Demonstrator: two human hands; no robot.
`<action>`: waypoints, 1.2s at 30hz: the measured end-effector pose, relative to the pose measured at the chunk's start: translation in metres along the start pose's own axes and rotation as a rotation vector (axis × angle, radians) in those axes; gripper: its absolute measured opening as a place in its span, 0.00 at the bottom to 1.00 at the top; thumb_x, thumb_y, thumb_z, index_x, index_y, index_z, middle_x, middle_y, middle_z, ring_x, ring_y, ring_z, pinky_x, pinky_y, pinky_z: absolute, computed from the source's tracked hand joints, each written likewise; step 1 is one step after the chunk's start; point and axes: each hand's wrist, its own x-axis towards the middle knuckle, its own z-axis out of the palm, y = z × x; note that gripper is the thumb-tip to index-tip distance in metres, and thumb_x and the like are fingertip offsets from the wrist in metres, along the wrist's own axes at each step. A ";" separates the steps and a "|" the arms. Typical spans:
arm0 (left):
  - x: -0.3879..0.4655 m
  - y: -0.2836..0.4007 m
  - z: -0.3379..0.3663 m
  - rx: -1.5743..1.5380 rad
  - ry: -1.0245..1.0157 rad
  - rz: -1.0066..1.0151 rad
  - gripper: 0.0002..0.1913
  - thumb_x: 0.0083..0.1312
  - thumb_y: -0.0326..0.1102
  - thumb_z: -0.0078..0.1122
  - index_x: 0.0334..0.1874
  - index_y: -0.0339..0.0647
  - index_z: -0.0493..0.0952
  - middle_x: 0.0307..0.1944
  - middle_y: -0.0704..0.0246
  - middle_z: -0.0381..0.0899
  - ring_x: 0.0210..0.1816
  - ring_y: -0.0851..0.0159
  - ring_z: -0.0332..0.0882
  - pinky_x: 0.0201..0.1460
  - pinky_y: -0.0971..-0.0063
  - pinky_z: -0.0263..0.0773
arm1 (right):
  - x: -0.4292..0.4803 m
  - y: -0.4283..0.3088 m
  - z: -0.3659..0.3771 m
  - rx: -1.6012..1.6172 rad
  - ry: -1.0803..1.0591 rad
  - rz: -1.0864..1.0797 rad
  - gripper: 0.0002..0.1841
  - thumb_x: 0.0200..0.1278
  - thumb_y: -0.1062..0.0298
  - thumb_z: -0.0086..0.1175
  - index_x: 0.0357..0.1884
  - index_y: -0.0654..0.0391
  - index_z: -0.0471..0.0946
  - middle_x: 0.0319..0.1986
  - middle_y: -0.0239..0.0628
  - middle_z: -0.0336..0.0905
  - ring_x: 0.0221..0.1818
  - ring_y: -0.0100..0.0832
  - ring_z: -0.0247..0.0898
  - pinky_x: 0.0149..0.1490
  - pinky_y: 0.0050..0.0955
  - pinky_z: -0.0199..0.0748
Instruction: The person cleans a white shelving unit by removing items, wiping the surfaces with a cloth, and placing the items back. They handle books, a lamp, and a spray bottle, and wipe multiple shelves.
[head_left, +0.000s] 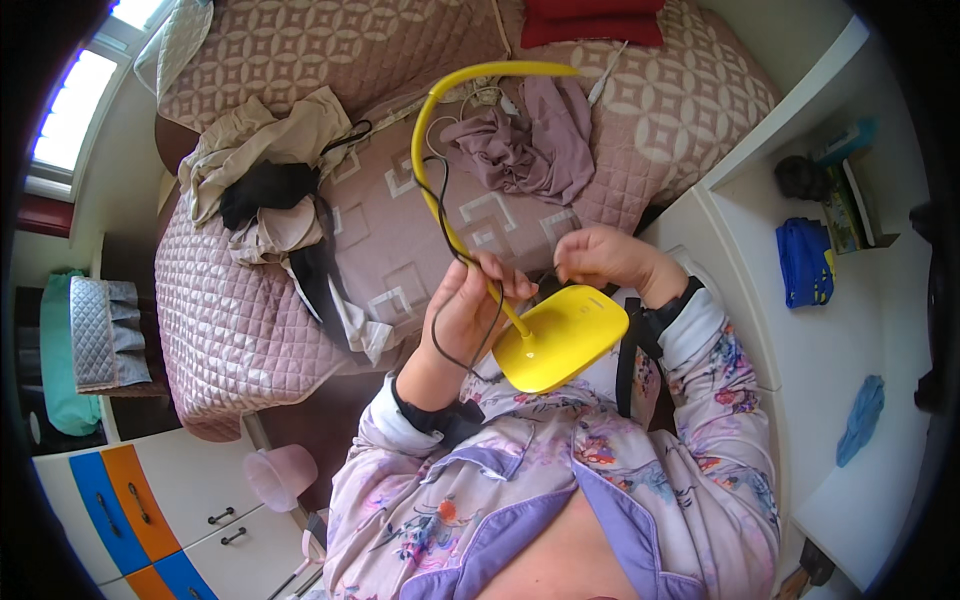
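Observation:
A yellow desk lamp with a curved gooseneck (421, 142) is tilted in front of my body. My left hand (471, 296) grips the stem low down, just above the flat yellow base (562, 337). A thin dark cord (444, 217) loops around the stem and hangs in a bend past my left wrist. On the far side of the base, my right hand (611, 259) is raised with its fingers curled. Its fingertips are blurred, and whether they pinch part of the cord cannot be made out.
Beyond the lamp is a bed with a pink quilted cover (240, 300). On it lie a mauve garment (525, 142), beige and black clothes (270, 184) and a white cable (606, 75). White shelving (810, 352) stands at right, drawers (217, 480) and a pink bin (281, 476) at left.

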 end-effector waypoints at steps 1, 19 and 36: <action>-0.004 0.000 -0.001 0.175 -0.003 0.052 0.11 0.72 0.41 0.43 0.42 0.40 0.68 0.35 0.68 0.69 0.41 0.67 0.68 0.52 0.70 0.62 | -0.005 -0.010 -0.001 0.110 0.027 0.002 0.08 0.67 0.63 0.51 0.36 0.57 0.74 0.25 0.28 0.74 0.16 0.14 0.57 0.22 0.12 0.54; 0.012 0.004 -0.013 0.117 0.621 0.292 0.05 0.67 0.31 0.53 0.41 0.42 0.69 0.31 0.69 0.74 0.27 0.67 0.74 0.34 0.70 0.74 | -0.006 0.055 0.102 -0.825 -0.002 -0.275 0.11 0.65 0.66 0.46 0.46 0.58 0.72 0.34 0.47 0.76 0.37 0.47 0.74 0.42 0.36 0.72; -0.006 0.001 -0.038 0.304 0.558 0.150 0.04 0.64 0.27 0.57 0.39 0.37 0.75 0.34 0.69 0.77 0.38 0.71 0.74 0.45 0.80 0.67 | -0.048 -0.032 0.081 -0.585 0.144 -0.369 0.10 0.64 0.64 0.51 0.37 0.60 0.77 0.30 0.37 0.78 0.33 0.29 0.75 0.39 0.28 0.71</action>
